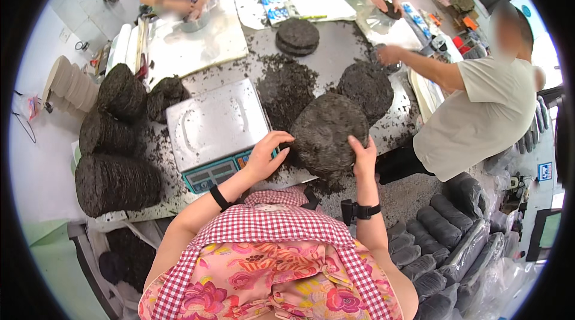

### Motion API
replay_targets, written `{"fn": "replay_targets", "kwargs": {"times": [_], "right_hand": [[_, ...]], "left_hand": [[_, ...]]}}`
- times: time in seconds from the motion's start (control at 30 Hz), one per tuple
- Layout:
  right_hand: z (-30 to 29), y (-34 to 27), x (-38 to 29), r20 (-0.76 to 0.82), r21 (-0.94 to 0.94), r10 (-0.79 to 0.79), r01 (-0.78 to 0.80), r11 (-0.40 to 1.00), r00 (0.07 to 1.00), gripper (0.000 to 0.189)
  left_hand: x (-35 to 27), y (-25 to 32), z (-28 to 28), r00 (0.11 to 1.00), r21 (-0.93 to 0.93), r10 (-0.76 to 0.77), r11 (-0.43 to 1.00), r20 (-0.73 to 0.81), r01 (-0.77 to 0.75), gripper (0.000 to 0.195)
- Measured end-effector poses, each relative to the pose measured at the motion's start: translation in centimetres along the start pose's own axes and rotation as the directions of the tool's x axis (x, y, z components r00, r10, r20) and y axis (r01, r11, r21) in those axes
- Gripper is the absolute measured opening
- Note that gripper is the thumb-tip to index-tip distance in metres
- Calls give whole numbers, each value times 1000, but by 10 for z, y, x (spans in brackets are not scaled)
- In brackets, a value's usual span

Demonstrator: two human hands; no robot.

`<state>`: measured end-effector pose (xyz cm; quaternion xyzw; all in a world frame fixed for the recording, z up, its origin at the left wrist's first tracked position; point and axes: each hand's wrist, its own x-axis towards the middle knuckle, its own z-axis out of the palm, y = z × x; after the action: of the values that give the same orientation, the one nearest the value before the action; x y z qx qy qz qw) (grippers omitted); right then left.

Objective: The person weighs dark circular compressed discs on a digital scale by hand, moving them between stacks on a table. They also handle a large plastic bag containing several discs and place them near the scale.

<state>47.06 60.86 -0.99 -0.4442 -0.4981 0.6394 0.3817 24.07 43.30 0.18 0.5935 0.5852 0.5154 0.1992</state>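
Observation:
A round, dark cake of what looks like dried seaweed (330, 133) is tilted up in front of me at the table's near edge. My right hand (364, 154) grips its lower right rim, thumb on the near face. At the left rim, my left hand (269, 154) has its thumb and fingers apart, the fingertips at or near the edge. Just left of it stands a digital scale (218, 122) with a bare steel plate and teal front panel. Behind the cake lie a loose dark pile (287, 88) and another round stack (366, 88).
Tall stacks of dark cakes (117, 185) line the table's left side. Two flat cakes (297, 37) lie farther back. A co-worker in a pale shirt (476, 109) reaches in from the right; two others work across the table. Bagged dark rolls (431, 230) are piled at lower right.

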Motion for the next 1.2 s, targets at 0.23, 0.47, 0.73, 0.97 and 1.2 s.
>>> {"fn": "replay_targets", "kwargs": {"times": [0.23,0.47,0.73,0.97,1.2], "right_hand": [[141,-8,-34,264,-141,-405,451,882,875,55],[173,-13,-37,244,219,-242,190,957,939,45],[183,-12,-37,198,360,-208,126,924,958,34],[189,19,-13,311,704,27,-250,665,950,43],[196,36,-8,371,648,-9,-252,718,928,41]], "left_hand": [[59,-12,-13,939,-564,-334,761,83,321,64],[48,-30,-57,985,-494,-97,855,141,155,58],[58,7,-77,987,-10,-68,997,145,71,64],[79,19,-106,986,289,-63,952,-152,105,50],[40,19,-131,942,577,248,813,-224,-77,27]]}}
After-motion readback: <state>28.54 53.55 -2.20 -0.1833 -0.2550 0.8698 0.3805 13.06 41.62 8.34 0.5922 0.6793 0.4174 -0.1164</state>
